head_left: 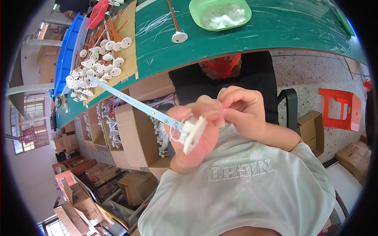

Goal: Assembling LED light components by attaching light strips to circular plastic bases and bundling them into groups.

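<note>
My left hand [206,139] is closed around the end of a long, narrow LED strip [136,103] with small yellow LEDs. At that end sits a white disc-shaped base [195,135], tilted, with thin white wire looped beside it. The strip slants away to the far left, towards the table. My right hand [248,112] is pinched shut against the left fingertips; what lies between its fingers is too small or hidden to make out.
A green table [165,59] crosses the far side. On it are a light-green bowl [218,29] of small clear pieces, a strip with a white disc [179,37], white wires [157,23] and piled disc-ended strips [102,49] beside a blue bin [69,55]. Cardboard boxes [136,135] stand below.
</note>
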Demonstrator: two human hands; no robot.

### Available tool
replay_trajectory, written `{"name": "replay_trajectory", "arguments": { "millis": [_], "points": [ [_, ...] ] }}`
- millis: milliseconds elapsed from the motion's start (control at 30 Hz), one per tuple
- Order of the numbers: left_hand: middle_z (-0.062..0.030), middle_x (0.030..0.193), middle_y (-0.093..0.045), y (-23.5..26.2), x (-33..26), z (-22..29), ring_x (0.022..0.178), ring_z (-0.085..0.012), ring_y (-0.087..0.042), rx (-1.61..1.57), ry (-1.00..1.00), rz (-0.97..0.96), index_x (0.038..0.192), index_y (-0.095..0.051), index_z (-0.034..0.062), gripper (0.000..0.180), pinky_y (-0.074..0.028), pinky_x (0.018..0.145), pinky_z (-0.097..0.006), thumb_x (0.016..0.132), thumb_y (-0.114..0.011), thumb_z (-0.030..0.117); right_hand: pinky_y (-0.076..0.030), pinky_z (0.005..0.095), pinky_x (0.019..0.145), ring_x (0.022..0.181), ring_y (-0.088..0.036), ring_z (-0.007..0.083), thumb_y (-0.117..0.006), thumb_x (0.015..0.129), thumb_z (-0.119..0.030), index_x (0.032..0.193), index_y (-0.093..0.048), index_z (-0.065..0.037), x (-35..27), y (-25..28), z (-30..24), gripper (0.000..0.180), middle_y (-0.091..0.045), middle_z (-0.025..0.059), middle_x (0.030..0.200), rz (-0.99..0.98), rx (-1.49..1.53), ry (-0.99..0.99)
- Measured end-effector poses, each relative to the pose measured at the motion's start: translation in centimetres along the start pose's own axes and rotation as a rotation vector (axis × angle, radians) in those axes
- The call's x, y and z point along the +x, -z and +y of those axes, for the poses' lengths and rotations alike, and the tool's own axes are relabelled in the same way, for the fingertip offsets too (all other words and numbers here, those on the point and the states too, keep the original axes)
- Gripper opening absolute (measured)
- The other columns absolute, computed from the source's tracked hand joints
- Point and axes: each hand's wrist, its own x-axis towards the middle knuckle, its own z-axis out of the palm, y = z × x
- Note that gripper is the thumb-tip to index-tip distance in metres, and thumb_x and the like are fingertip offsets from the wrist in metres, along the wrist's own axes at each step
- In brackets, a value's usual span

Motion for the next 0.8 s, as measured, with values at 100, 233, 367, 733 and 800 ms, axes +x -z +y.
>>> {"name": "replay_trajectory", "arguments": {
  "millis": [100, 233, 367, 733, 800],
  "points": [
    [-0.0144, 0.125, -0.062, 0.6, 0.0, -0.7, 0.097, -0.0283, -0.054, -0.044, 0.000, -0.044, 0.141, -0.046, 0.0198, 0.043, -0.044, 0.081, -0.037, 0.102, -0.050, 0.038, -0.046, 0.0234, 0.057, 0.070, -0.058, 0.0096, -0.070, 0.084, 0.009, 0.092, -0.069, 0.003, -0.3, 0.5, 0.8, 0.010, -0.065, 0.0078, 0.092, 0.015, 0.117, -0.066],
    [-0.0104, 0.128, -0.060, 0.7, -0.3, -1.0, 0.097, -0.0246, -0.049, -0.051, 0.009, -0.060, 0.141, -0.046, 0.0226, 0.048, -0.039, 0.082, -0.037, 0.099, -0.053, 0.044, -0.044, 0.0223, 0.056, 0.070, -0.057, 0.0088, -0.069, 0.085, 0.007, 0.092, -0.069, 0.003, -0.3, -0.2, 1.6, 0.008, -0.066, 0.0073, 0.092, 0.114, 0.321, -0.132],
    [-0.0054, 0.128, -0.060, 1.1, 0.2, -0.9, 0.094, -0.0192, -0.043, -0.052, -0.039, -0.063, 0.143, -0.042, 0.0273, 0.069, -0.030, 0.081, -0.034, 0.087, -0.066, 0.059, -0.045, 0.0256, 0.059, 0.071, -0.057, 0.0157, -0.064, 0.084, 0.011, 0.090, -0.068, 0.003, -0.1, -0.3, 0.7, 0.011, -0.064, 0.0104, 0.090, 0.120, 0.029, -0.118],
    [-0.0015, 0.131, -0.060, 0.8, 0.3, -0.5, 0.098, -0.0159, -0.043, -0.085, 0.057, -0.083, 0.142, -0.043, 0.0262, 0.066, -0.029, 0.083, -0.034, 0.088, -0.067, 0.055, -0.048, 0.0306, 0.058, 0.067, -0.062, 0.0244, -0.071, 0.071, 0.013, 0.089, -0.065, 0.004, 1.3, 1.8, 0.1, 0.021, -0.066, 0.0137, 0.082, -0.102, -0.800, 0.750],
    [0.0021, 0.132, -0.060, 0.5, 0.2, -0.5, 0.104, -0.0136, -0.045, -0.082, 0.102, -0.083, 0.142, -0.047, 0.0258, 0.064, -0.029, 0.087, -0.035, 0.088, -0.068, 0.052, -0.049, 0.0306, 0.058, 0.068, -0.062, 0.0244, -0.070, 0.072, 0.013, 0.089, -0.065, 0.003, 1.2, 1.8, 0.0, 0.020, -0.066, 0.0133, 0.084, -0.096, -0.803, 0.748]
  ]
}}
